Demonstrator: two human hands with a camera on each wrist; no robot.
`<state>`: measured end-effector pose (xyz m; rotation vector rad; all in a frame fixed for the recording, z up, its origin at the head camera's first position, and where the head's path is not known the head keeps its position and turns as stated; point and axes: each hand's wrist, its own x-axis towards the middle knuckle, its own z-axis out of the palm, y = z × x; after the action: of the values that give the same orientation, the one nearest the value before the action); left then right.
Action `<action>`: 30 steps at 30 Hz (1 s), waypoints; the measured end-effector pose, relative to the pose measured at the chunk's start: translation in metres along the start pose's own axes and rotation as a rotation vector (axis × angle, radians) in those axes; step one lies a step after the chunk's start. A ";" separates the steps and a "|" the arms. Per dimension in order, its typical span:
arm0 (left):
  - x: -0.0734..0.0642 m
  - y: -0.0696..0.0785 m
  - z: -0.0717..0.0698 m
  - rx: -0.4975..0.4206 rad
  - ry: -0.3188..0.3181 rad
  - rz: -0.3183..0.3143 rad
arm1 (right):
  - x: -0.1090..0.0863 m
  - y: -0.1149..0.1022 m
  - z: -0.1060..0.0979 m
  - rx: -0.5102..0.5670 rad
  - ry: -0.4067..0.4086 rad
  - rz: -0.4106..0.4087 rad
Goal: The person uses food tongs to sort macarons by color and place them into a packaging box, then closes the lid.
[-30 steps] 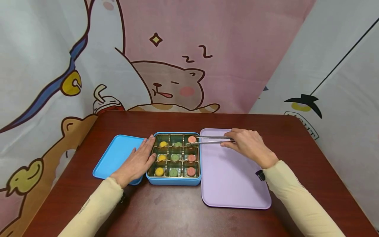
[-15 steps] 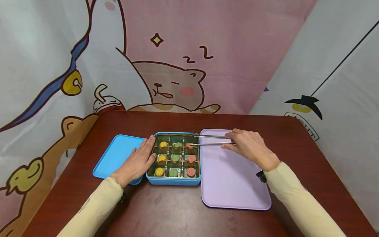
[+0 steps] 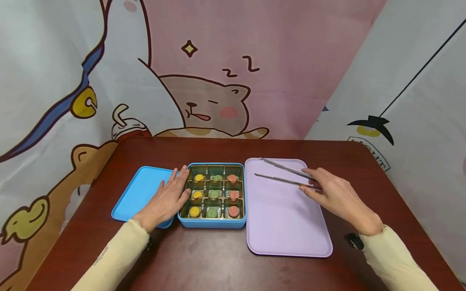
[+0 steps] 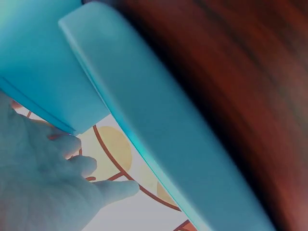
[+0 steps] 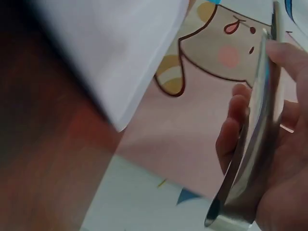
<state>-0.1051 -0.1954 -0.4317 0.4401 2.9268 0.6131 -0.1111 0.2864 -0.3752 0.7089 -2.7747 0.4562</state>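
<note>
A blue box (image 3: 212, 224) holds a gold divided insert whose compartments each contain a small round cake. Yellow cakes (image 3: 194, 211) fill the left column, green cakes (image 3: 212, 212) the middle and pink cakes (image 3: 234, 211) the right. Along the box's left edge my left hand (image 3: 165, 202) rests with its fingers stretched out. My right hand (image 3: 335, 196) grips metal tongs (image 3: 278, 179) over the lilac tray (image 3: 287, 226); their tips point left, spread apart with nothing between them. In the right wrist view the tongs' bent end (image 5: 231, 216) lies by the palm.
A blue lid (image 3: 140, 194) lies left of the box, partly under my left forearm and hand. The lilac tray stands right beside the box. Behind the brown table (image 3: 218, 262) hangs a cartoon-printed cloth (image 3: 291, 81).
The tongs gripped the back right pink cake, then parted and left it in its compartment. My right hand has drawn them right, off the box. The left hand stays put.
</note>
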 end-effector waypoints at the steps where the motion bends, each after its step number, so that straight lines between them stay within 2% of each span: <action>1: 0.000 0.000 0.000 -0.002 0.000 0.000 | -0.007 0.003 -0.002 0.010 0.002 0.008; 8: -0.001 -0.001 -0.001 0.004 0.019 -0.011 | -0.047 0.034 -0.015 0.036 0.001 0.115; 14: -0.002 0.000 -0.001 0.000 0.021 -0.011 | -0.074 0.070 -0.023 -0.006 -0.071 0.185; 20: -0.002 0.000 0.000 -0.011 0.016 -0.005 | -0.094 0.101 -0.029 -0.007 -0.126 0.176; 30: -0.002 0.000 0.001 -0.003 0.012 -0.008 | -0.113 0.126 -0.030 0.010 -0.228 0.281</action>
<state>-0.1026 -0.1952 -0.4325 0.4249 2.9373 0.6217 -0.0723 0.4498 -0.4120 0.3932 -3.1062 0.4683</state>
